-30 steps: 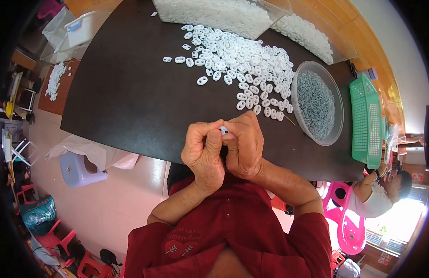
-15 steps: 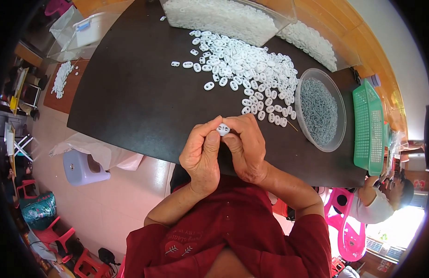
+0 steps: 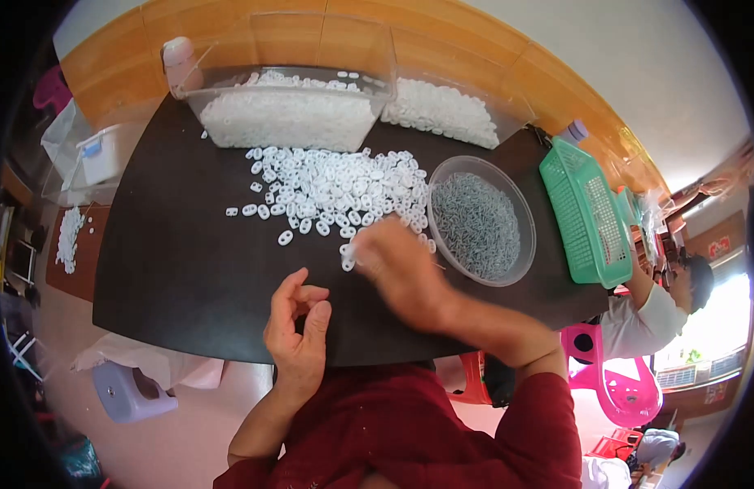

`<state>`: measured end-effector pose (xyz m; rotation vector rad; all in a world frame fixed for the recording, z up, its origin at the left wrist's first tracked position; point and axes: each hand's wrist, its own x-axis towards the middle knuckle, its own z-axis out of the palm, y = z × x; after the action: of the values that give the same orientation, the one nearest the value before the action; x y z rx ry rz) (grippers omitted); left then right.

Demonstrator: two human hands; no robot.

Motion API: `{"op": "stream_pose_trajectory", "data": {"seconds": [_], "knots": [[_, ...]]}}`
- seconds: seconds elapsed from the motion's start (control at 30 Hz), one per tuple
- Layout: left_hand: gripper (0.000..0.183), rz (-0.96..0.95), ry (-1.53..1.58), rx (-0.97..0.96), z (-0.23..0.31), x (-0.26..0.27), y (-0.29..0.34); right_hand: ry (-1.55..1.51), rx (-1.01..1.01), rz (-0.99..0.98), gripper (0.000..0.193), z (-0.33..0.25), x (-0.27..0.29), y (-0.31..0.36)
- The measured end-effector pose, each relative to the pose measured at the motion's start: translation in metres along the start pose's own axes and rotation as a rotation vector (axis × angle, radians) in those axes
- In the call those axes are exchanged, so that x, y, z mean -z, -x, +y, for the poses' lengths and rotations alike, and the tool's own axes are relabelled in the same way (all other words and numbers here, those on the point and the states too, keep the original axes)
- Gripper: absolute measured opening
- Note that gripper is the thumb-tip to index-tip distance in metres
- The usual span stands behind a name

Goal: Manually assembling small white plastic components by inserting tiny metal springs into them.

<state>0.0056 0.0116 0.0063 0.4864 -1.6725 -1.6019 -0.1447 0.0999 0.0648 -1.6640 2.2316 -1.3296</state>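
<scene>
My left hand [image 3: 299,330] is raised over the near part of the dark table. Its fingers curl loosely with the thumb apart, and I see nothing between them. My right hand [image 3: 397,265], smeared by motion, reaches over the near edge of a heap of small white oval plastic pieces [image 3: 336,186], each with two holes. Its fingertips are beside a few of the nearest pieces, and whether they pinch one is hidden by the blur. Right of the heap stands a round clear tub [image 3: 527,244] filled with grey screws [image 3: 479,224].
Behind the heap are two clear bins of white pieces, a larger bin [image 3: 385,73] and another [image 3: 507,118]. A green basket [image 3: 573,208] stands at the table's right edge, with a co-worker's sleeve [image 3: 646,322] beyond it. A pale purple stool [image 3: 120,395] is on the floor at left.
My hands have parted from the white piece they held together. The right has swung to the heap; the left has drawn aside and loosened. The white piece no longer shows, and the view has shifted.
</scene>
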Motion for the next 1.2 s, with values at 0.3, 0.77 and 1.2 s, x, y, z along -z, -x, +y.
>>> {"op": "stream_pose_trajectory", "data": {"seconds": [0.3,0.77,1.2], "knots": [[0.026,-0.033,-0.068,0.057,-0.007,0.019,-0.001,0.968,-0.170,0.258,0.043,0.128,0.172,-0.158],[0.033,-0.308,0.198,0.292,0.018,0.009,-0.013,0.544,0.294,-0.441,0.090,-0.010,0.005,-0.015],[0.020,-0.297,-0.142,-0.271,0.038,0.002,0.000,0.324,0.223,-0.629,0.082,-0.027,0.004,-0.012]]}}
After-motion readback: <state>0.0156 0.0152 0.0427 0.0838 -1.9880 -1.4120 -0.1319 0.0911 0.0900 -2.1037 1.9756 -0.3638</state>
